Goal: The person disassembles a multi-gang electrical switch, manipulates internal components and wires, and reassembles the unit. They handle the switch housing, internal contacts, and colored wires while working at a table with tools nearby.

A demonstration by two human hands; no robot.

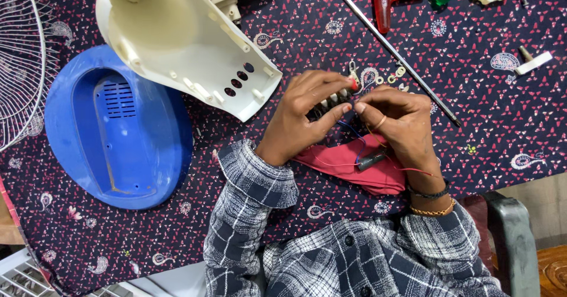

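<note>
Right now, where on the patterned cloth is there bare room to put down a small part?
Bare cloth lies right of the long metal rod, below the small white part. Another patch lies below the blue fan base, left of the checked sleeve. It is crowded around both hands, left hand and right hand, with wires and red cloth.

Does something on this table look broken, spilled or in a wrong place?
Nothing is spilled or clearly broken. A fan lies in pieces: white shell and blue base both hollow side up, grille at the edge. Both hands, left and right, pinch a small switch block trailing loose wires.
</note>
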